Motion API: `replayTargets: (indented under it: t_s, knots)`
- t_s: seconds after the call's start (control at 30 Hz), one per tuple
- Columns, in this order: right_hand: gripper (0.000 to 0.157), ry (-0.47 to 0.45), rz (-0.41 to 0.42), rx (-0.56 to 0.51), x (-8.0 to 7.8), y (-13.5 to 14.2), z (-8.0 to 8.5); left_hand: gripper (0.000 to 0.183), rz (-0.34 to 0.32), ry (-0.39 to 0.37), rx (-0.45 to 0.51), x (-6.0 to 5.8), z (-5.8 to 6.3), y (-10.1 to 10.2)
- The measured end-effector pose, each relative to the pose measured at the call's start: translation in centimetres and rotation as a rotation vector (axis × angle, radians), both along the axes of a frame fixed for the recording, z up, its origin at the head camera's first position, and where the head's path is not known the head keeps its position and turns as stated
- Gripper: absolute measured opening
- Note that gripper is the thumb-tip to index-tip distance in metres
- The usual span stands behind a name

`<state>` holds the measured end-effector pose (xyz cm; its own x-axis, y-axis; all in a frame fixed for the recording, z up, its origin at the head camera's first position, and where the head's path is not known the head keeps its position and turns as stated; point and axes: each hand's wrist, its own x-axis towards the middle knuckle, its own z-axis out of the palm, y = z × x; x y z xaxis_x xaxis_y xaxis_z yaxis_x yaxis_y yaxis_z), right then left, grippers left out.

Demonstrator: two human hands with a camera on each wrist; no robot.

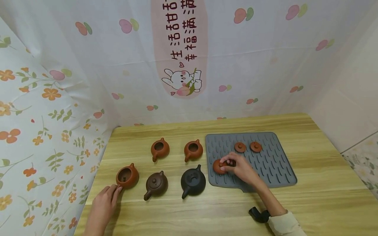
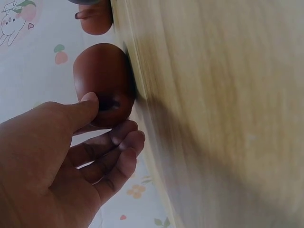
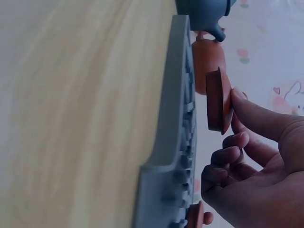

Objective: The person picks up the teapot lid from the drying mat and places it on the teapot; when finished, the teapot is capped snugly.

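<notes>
My left hand (image 1: 104, 200) pinches an open red-brown teapot (image 1: 134, 179) on the wooden table (image 1: 224, 209), and my right hand (image 1: 241, 167) has thumb and finger squeezed on a teapot lid (image 1: 217, 168), just above the bumpy gray mat (image 1: 270, 168); white peach-patterned cloth (image 1: 236, 59) hangs behind

The held teapot (image 2: 103, 71) and lid (image 3: 218, 102) are smooth, seemingly matt clay.

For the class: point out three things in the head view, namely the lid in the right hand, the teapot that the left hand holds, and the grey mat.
Held lid (image 1: 217, 167): head view, on its top.
Held teapot (image 1: 134, 177): head view, on its outer wall.
Grey mat (image 1: 263, 165): head view, on its bare ridged surface.
</notes>
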<state>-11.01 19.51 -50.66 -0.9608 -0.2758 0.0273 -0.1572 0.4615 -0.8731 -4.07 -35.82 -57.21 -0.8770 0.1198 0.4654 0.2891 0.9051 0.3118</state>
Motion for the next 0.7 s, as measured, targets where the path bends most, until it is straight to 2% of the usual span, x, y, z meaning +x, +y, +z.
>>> replayTargets:
  t_s: [0.07, 0.13, 0.37, 0.53, 0.7]
  knots:
    - [0.014, -0.004, 0.001, -0.002, 0.0, -0.1, 0.3, 0.022, 0.011, -0.006, -0.012, -0.2, -0.6, -0.4]
    - [0.014, -0.007, 0.004, -0.005, 0.1, -0.2, 0.7, 0.021, 0.016, -0.004, -0.015, -0.1, -0.5, -0.3]
    - [0.015, -0.028, 0.021, -0.004, 0.4, -0.9, 2.0, 0.04, -0.012, 0.013, 0.043, 0.4, 2.1, 1.3]
    - [0.014, -0.032, 0.033, 0.0, 0.4, -1.6, 2.3, 0.041, 0.01, 0.0, 0.032, 0.5, 2.1, 1.4]
    - [0.013, -0.007, 0.079, -0.02, 0.2, -2.3, 2.3, 0.031, 0.016, 0.004, 0.024, 0.4, 1.9, 1.3]
